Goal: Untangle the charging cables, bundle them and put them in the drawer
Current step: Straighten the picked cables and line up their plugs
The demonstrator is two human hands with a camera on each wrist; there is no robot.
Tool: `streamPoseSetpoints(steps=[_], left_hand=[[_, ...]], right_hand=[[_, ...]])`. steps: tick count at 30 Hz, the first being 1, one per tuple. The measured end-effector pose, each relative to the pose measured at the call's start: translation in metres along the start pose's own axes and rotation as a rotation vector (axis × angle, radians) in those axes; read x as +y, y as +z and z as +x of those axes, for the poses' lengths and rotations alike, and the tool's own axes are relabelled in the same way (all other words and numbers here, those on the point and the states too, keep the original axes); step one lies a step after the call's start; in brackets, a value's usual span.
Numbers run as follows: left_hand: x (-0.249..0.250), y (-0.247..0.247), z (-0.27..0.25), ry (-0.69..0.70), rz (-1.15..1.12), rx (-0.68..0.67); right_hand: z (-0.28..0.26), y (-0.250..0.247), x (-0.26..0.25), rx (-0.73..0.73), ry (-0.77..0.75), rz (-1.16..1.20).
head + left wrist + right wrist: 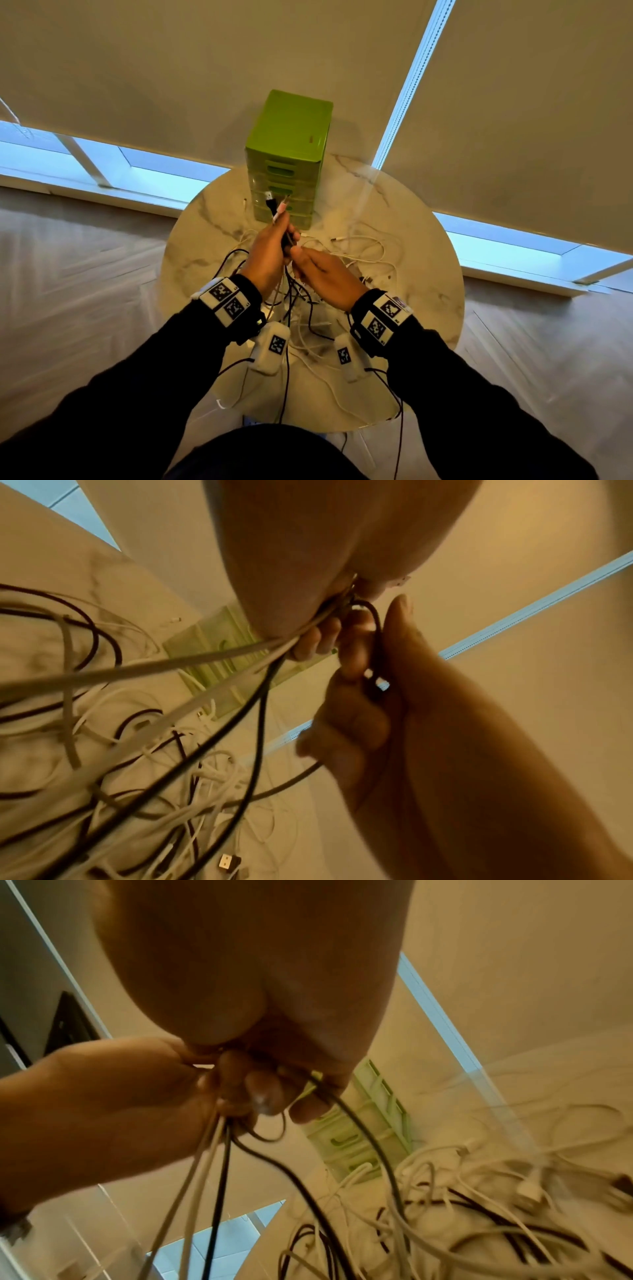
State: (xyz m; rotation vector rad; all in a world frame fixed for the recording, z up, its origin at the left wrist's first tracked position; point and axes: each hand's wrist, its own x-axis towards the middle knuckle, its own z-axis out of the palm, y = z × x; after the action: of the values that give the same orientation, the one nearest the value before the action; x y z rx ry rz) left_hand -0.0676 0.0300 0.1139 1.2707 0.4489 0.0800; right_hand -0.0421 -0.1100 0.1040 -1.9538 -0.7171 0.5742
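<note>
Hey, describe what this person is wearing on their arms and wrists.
Both arms are in long black sleeves. Each wrist has a black band carrying white blocks printed with black square tag markers, and a white box with another marker hangs beneath. Thin black cables run from these. Left hand and right hand are bare.

Black sleeves (144,370), white wrist bands (226,301) w/ black square-code tags, both arms.

Head view looks steeply down from above; both wrist views look up closely (sharing the green drawer unit (289,157)).
</note>
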Motion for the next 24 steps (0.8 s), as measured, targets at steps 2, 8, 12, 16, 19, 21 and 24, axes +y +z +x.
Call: streamPoseSetpoints(steps=[2,8,12,16,19,21,24], left_hand=[[0.005,-0.001,0.002,0.052,-0.043,0.055],[0.030,-0.016,0.006,0.174,-0.160,0.113],[0.047,-0.035,0.008,0.234,-0.138,0.143],[0.055,-0.044,0.005,0.290,-0.007,0.220],[0.043,-0.041,-0.006,0.265,0.307,0.144],[0.028,-0.039,-0.012,0.235,0.470,0.067],[0.009,-0.037,-0.009,0.127,0.528,0.065]], right_hand=[[-0.006,0.005,0.013,-0.096,0.084,0.031],[-0.020,0.015,0.071,-0.206,0.240,0.014],[-0.021,0.004,0.084,-0.179,0.237,-0.129],[-0.005,-0.012,0.076,-0.158,0.214,-0.374],[0.021,-0.022,0.059,0.024,0.256,-0.625],[0.035,-0.026,0.041,0.178,0.209,-0.499],[0.036,-0.021,0.004,0.257,0.034,-0.253]])
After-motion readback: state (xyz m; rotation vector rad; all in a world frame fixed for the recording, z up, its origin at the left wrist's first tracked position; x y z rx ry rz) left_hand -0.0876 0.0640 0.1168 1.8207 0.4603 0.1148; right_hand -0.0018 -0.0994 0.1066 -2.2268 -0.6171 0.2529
